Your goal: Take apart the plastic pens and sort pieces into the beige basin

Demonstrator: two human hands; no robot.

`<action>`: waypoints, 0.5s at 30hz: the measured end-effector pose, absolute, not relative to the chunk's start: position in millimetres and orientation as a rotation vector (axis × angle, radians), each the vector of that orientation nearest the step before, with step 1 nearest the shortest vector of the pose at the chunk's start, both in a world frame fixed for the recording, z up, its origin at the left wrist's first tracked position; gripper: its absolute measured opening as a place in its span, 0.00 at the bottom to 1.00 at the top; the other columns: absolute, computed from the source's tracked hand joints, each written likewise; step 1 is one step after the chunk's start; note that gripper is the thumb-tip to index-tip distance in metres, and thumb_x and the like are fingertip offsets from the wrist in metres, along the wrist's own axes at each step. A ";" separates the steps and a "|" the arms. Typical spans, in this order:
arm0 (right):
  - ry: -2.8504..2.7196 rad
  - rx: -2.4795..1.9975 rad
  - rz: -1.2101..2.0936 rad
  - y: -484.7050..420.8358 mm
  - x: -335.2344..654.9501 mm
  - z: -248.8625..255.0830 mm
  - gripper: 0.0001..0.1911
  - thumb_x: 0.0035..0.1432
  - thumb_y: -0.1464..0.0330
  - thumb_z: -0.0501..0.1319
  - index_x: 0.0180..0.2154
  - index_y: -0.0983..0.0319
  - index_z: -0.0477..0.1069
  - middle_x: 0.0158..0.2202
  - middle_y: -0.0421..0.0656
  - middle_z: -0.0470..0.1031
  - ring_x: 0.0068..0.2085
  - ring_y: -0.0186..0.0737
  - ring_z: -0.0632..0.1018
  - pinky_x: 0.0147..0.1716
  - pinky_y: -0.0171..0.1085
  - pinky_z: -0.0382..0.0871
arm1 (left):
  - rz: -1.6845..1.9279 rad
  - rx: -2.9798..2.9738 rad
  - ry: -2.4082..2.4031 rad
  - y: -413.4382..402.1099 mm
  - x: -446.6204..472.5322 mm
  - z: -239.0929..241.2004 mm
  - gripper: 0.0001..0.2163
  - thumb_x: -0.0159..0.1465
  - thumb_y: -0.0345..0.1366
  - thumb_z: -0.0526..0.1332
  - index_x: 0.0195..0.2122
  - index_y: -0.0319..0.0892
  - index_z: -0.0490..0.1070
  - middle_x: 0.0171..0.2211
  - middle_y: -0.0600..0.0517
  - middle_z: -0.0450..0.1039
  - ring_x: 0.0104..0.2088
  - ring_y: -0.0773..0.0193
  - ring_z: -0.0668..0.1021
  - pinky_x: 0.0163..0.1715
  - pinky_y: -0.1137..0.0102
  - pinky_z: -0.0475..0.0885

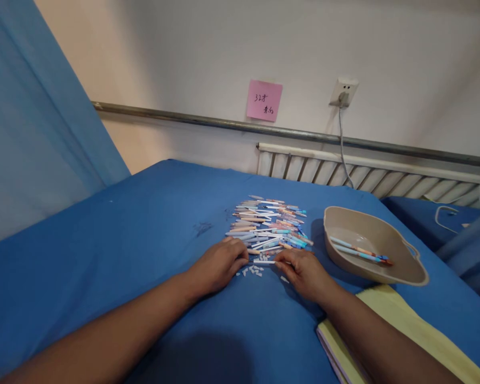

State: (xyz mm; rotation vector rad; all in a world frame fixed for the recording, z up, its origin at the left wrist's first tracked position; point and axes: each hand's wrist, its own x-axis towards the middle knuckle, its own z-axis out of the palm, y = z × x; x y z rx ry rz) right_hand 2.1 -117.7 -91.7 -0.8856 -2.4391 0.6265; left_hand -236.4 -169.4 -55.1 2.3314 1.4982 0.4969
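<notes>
Fingers (pixel 285 257), white tube (pixel 264 262) between them

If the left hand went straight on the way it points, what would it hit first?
Besides the slim white stick at its fingertips, the left hand would probably meet the pile of slender multicoloured pens first; depth is unclear.

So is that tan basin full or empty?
Nearly empty: the basin holds only a few pens, with its bare floor showing around them.

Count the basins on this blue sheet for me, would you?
1: the beige basin, on the blue sheet to the right of the pen pile. Nothing shows whether another is hidden.
</notes>
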 end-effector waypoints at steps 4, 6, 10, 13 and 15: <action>-2.383 -0.888 0.655 -117.5 1.6 -91.9 0.07 0.61 0.70 0.54 0.34 0.58 0.70 0.32 0.40 0.76 0.34 0.37 0.75 0.35 0.34 0.64 | 0.639 2.270 1.385 -167.7 -237.3 -53.5 0.08 0.66 0.34 0.52 0.37 0.43 0.70 0.38 0.51 0.73 0.41 0.63 0.72 0.45 0.68 0.65; -2.358 -0.882 0.674 -116.5 1.4 -93.2 0.07 0.61 0.70 0.54 0.33 0.58 0.70 0.30 0.39 0.76 0.32 0.36 0.75 0.34 0.34 0.65 | 0.729 2.210 1.384 -166.7 -239.4 -51.8 0.09 0.66 0.35 0.52 0.39 0.44 0.71 0.40 0.52 0.73 0.42 0.63 0.73 0.46 0.68 0.66; -2.308 -0.887 0.702 -114.8 1.7 -95.3 0.07 0.61 0.69 0.54 0.33 0.58 0.70 0.28 0.38 0.74 0.31 0.35 0.75 0.33 0.33 0.64 | 0.805 2.128 1.510 -163.6 -252.3 -42.9 0.10 0.65 0.37 0.52 0.40 0.42 0.71 0.39 0.51 0.74 0.41 0.63 0.74 0.44 0.69 0.67; -2.276 -0.887 0.722 -114.5 2.9 -95.8 0.07 0.61 0.68 0.54 0.34 0.58 0.70 0.29 0.38 0.74 0.31 0.35 0.74 0.32 0.33 0.64 | 0.656 2.132 1.681 -161.1 -268.7 -33.9 0.11 0.64 0.41 0.53 0.37 0.42 0.72 0.36 0.51 0.74 0.37 0.62 0.74 0.39 0.69 0.67; -2.263 -0.891 0.731 -114.4 3.8 -96.0 0.07 0.61 0.68 0.54 0.35 0.58 0.71 0.29 0.39 0.75 0.32 0.36 0.74 0.32 0.33 0.64 | 0.464 2.137 1.782 -160.4 -279.1 -30.1 0.11 0.62 0.42 0.55 0.35 0.42 0.72 0.33 0.51 0.74 0.34 0.61 0.74 0.35 0.69 0.67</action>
